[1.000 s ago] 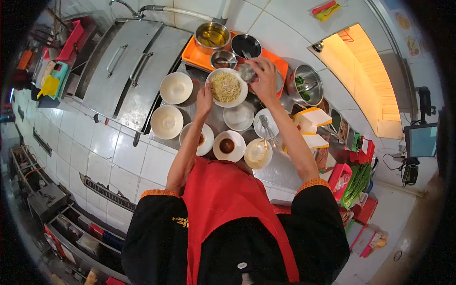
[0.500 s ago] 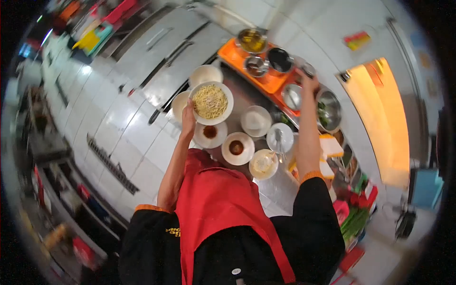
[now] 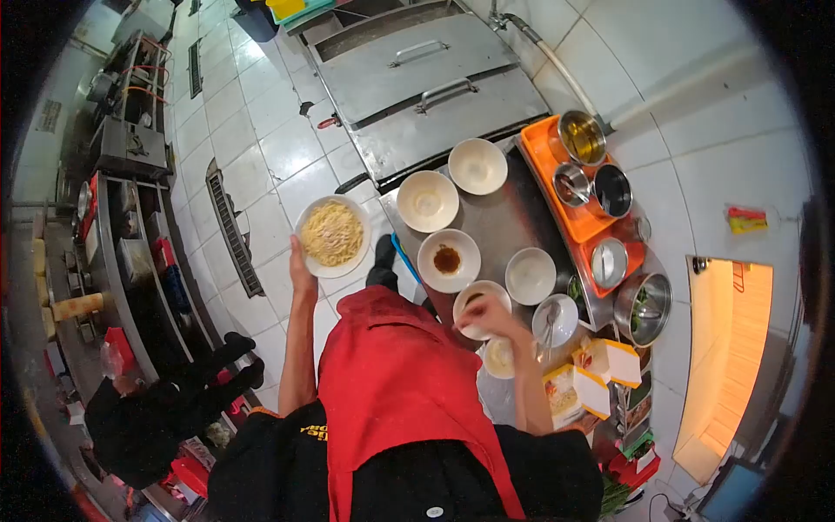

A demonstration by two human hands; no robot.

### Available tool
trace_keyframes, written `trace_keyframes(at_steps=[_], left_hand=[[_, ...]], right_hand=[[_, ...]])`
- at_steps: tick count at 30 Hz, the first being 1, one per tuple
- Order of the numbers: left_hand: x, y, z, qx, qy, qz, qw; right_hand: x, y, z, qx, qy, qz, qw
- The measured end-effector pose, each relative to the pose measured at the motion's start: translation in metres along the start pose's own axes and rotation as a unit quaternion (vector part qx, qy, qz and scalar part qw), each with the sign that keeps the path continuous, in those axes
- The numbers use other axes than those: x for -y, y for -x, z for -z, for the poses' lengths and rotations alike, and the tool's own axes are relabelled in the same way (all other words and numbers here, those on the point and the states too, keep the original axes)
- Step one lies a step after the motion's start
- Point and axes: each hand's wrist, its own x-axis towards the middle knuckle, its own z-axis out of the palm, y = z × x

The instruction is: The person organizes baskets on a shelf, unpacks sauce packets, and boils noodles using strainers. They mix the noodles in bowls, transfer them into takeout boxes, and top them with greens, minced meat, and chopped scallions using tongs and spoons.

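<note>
My left hand (image 3: 302, 270) grips the rim of a white bowl of noodles (image 3: 331, 233), held out over the floor left of the steel counter. My right hand (image 3: 489, 316) is over a white bowl (image 3: 474, 296) at the near part of the counter, its fingers drawn together. What they pinch, if anything, is hidden. Beside it stands a bowl with dark brown sauce (image 3: 447, 260). Two pale bowls, a cream one (image 3: 427, 201) and another (image 3: 477, 166), sit farther back. To the right are an empty-looking bowl (image 3: 531, 276) and a bowl with a spoon or tongs (image 3: 554, 320).
An orange tray (image 3: 570, 204) holds metal pots of oil and dark liquid. A steel bowl of greens (image 3: 644, 309) and open yellow-white boxes (image 3: 578, 387) line the right side. Behind is a steel cabinet (image 3: 426, 83). Another person (image 3: 156, 418) is at lower left.
My left hand has carried the noodle bowl left, away from the other bowls. My right hand has left the small container by the orange tray and come down over a near bowl. The view has turned.
</note>
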Motion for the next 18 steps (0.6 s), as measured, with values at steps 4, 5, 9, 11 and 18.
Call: trace_keyframes(at_steps=[4, 5, 9, 11, 18], left_hand=[[-0.022, -0.047, 0.02, -0.008, 0.043, 0.028, 0.999], [-0.021, -0.067, 0.032, -0.003, 0.048, 0.027, 0.998], [-0.042, -0.16, 0.053, -0.015, 0.063, 0.066, 0.996], [-0.06, -0.197, 0.057, -0.01, 0.022, 0.073, 0.997], [-0.095, -0.309, 0.094, -0.021, 0.021, 0.081, 0.996]], right_hand=[[0.022, -0.053, -0.032, 0.058, 0.126, -0.053, 0.989], [0.037, -0.067, -0.029, 0.056, 0.174, -0.067, 0.981], [0.106, -0.165, 0.059, -0.021, 0.131, -0.033, 0.991], [0.138, -0.227, 0.124, -0.198, 0.113, 0.006, 0.974], [0.189, -0.424, 0.395, -0.616, -0.013, 0.084, 0.783]])
